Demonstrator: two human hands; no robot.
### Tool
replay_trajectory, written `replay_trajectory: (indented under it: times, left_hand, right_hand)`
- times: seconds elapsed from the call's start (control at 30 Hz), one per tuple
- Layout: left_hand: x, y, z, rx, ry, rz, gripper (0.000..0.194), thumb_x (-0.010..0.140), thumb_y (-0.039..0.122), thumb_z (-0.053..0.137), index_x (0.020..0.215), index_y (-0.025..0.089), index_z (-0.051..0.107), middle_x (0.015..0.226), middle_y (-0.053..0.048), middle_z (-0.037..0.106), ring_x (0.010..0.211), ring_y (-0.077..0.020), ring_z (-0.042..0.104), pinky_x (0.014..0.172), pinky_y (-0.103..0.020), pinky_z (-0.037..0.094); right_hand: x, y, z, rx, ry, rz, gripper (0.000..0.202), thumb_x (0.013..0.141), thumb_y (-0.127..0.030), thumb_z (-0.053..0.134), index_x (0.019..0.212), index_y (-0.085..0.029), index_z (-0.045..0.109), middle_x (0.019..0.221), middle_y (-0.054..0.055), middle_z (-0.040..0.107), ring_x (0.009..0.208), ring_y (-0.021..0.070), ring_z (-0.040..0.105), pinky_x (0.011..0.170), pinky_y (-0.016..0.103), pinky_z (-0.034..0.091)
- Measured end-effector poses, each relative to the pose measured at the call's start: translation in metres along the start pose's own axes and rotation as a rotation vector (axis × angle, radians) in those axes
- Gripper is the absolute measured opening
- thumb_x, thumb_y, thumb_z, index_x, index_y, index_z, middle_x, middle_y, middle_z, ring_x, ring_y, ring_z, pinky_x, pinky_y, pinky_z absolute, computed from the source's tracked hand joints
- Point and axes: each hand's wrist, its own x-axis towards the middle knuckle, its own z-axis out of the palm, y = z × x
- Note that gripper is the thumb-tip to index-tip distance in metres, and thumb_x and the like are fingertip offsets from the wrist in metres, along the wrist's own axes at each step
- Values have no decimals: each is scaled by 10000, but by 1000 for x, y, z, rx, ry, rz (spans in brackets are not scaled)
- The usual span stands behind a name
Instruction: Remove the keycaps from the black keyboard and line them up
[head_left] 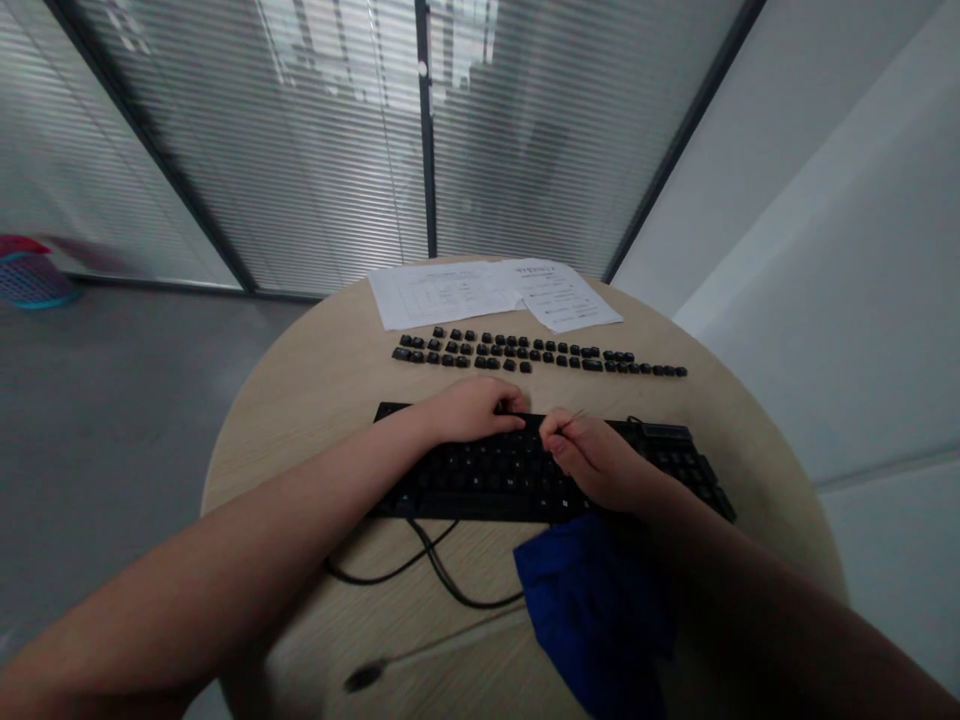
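L hand half-open on kbd; R hand pinches sth thin. Kbd prob. stiff, light; I'd hold 2 ends.

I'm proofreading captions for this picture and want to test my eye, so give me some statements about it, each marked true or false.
1. The loose keycaps lie between the keyboard and the papers. True.
2. The left hand and right hand are clasped together. False: they are apart, both at the keyboard.
3. The blue cloth is on the near side of the keyboard. True.
4. The keycaps form one single row. False: they are laid out in several rows.
5. The papers hang on the blinds. False: they lie on the table, by its far edge.
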Motion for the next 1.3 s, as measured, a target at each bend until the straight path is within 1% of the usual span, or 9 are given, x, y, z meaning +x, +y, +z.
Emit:
replay_trajectory:
  times: [0.1, 0.23, 0.43, 0.63, 0.77, 0.93, 1.1, 1.2, 1.3]
  left_hand:
    - [0, 0, 0, -12, 0, 10, 148, 853, 317, 638, 910, 215, 730, 846, 2, 718, 756, -167, 624, 689, -268, 415]
    - [0, 0, -1, -20, 2, -3, 158, 859, 318, 640, 926, 204, 727, 868, -7, 726, 773, -169, 631, 697, -270, 422]
    - [-2, -1, -1, -50, 30, 14, 155, 862, 306, 646, 940, 196, 722, 862, -15, 728, 766, -166, 636, 709, -280, 455]
    - [-8, 10, -12, -147, 199, 154, 229, 906, 314, 649, 1093, 199, 712, 1068, -60, 748, 967, -193, 674, 885, -346, 514]
    - [-9, 27, -17, -105, 183, 253, 201, 916, 308, 670, 1074, 200, 732, 1046, -58, 761, 971, -191, 682, 930, -358, 512]
    - [-9, 41, -18, -93, 218, 174, 117, 901, 279, 668, 951, 207, 745, 913, -29, 755, 865, -166, 676, 822, -306, 531]
    - [-11, 40, -18, -260, 116, 23, 127, 827, 281, 696, 888, 171, 713, 798, -5, 692, 701, -122, 621, 591, -212, 469]
    - [-6, 34, -22, -297, 98, -12, 157, 815, 309, 683, 851, 156, 689, 767, -6, 660, 679, -120, 596, 576, -210, 456]
    - [12, 28, -29, -135, 148, 7, 109, 805, 265, 636, 829, 164, 671, 776, -11, 670, 700, -136, 601, 615, -234, 464]
  right_hand:
    - [-2, 3, 5, 17, 17, -19, 210, 989, -348, 482, 826, -231, 545, 642, -4, 572, 571, 159, 524, 589, 290, 374]
    - [-7, 16, 14, 277, 113, 69, 344, 1039, -497, 369, 859, -236, 501, 530, -48, 505, 459, 132, 473, 508, 261, 362]
    - [-1, 23, 13, 543, 452, 151, 464, 966, -705, 377, 856, -257, 429, 509, -89, 404, 388, 120, 435, 391, 230, 304]
    - [6, 23, 11, 570, 467, 160, 489, 935, -730, 419, 874, -246, 446, 538, -85, 450, 401, 105, 464, 377, 210, 322]
    - [9, 20, 6, 680, 469, 179, 509, 896, -749, 463, 873, -241, 449, 548, -82, 492, 408, 106, 511, 363, 196, 332]
    - [12, 18, -1, 793, 438, 179, 501, 885, -738, 483, 873, -238, 448, 550, -86, 512, 396, 103, 522, 358, 186, 303]
    - [12, 17, -3, 743, 361, 120, 458, 934, -678, 471, 864, -225, 476, 517, -83, 499, 404, 100, 510, 395, 195, 323]
    - [12, 19, -9, 731, 356, 102, 455, 938, -669, 481, 861, -220, 487, 522, -85, 493, 394, 90, 489, 394, 196, 310]
    - [13, 26, -23, 713, 453, 102, 471, 904, -688, 522, 846, -221, 495, 528, -88, 481, 393, 86, 474, 382, 200, 285]
